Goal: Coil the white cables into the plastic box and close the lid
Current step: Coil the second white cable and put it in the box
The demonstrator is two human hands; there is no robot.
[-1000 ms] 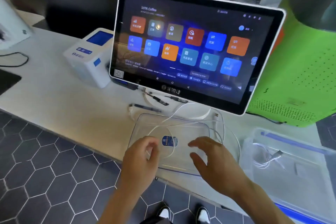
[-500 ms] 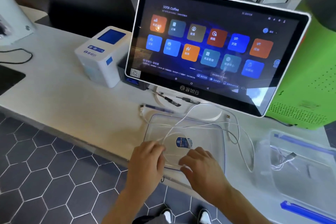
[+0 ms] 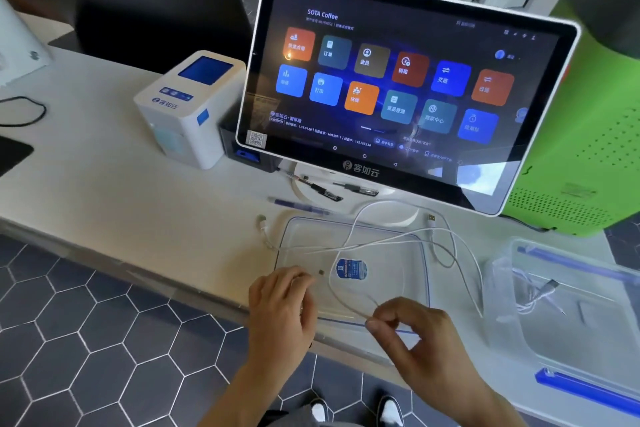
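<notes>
Coiling half done — right hand pinches a thin white cable, left hand seemingly grasping its end over the clear plastic lid; one cable sits coiled in the clear blue-latched box right of it — lid not on.

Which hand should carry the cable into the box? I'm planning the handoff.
Right. The right hand already pinches the cable and is on the box side; the left hand rests on the lid, farther away.
</notes>
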